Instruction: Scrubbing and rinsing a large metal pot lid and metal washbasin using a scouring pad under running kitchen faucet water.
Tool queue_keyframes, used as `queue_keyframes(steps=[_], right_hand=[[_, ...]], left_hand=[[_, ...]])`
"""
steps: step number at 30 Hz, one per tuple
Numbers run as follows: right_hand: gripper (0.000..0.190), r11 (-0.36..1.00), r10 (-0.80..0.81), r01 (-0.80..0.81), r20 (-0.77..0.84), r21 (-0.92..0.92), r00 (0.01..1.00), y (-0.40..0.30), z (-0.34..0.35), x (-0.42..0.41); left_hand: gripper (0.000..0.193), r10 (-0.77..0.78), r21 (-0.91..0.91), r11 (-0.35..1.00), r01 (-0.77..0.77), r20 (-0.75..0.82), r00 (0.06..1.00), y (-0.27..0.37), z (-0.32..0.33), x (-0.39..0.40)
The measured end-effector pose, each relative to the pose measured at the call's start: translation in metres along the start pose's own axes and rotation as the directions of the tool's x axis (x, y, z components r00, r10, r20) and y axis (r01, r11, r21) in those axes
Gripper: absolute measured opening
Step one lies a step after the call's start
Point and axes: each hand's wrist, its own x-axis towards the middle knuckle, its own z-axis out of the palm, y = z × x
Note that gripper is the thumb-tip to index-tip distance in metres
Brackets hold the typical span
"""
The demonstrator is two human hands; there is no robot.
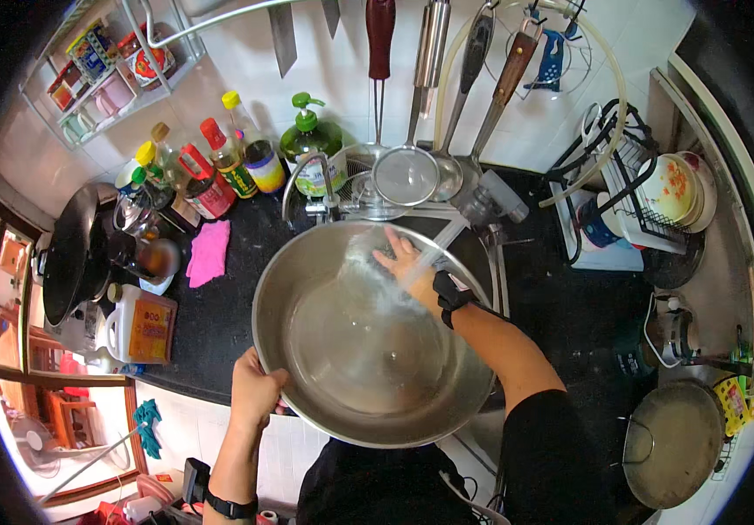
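A large, round stainless steel basin (363,367) is tilted in front of me over the sink area. My left hand (255,390) grips its rim at the lower left, thumb on the inside edge. My right hand (409,266) is inside the basin near the far wall, fingers spread and holding nothing. A clear stream of water (434,248) comes down across this hand and spreads over the metal. Its source looks to be the greyish, see-through tap fitting (495,197) behind the basin. A black wrist strap (452,295) is on my right wrist.
A curved chrome spout (311,177) stands behind the basin, beside a green pump bottle (311,141). Left are sauce bottles (232,161), a pink cloth (209,252), a plastic jug (144,325) and a wok (71,252). Right are a dish rack (639,177) and a round pan (675,446).
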Motion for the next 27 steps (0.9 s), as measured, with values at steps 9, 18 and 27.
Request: queue_keyframes(steps=[9, 18, 27], right_hand=[[0.041, 0.746, 0.453, -0.602, 0.444, 0.285, 0.773, -0.001, 0.002, -0.036], [0.046, 0.626, 0.154, -0.222, 0.16, 0.748, 0.975, -0.124, -0.001, 0.021], [0.051, 0.706, -0.452, 0.042, 0.404, 0.707, 0.795, -0.067, -0.122, -0.114]], left_hand=[[0.025, -0.042, -0.124, 0.991, 0.051, 0.07, 0.997, -0.004, 0.004, 0.004], [0.028, -0.072, -0.165, 0.982, 0.092, 0.119, 0.99, -0.027, 0.029, 0.007], [0.034, 0.002, -0.284, 0.959, -0.018, -0.057, 0.998, -0.064, 0.036, -0.002]])
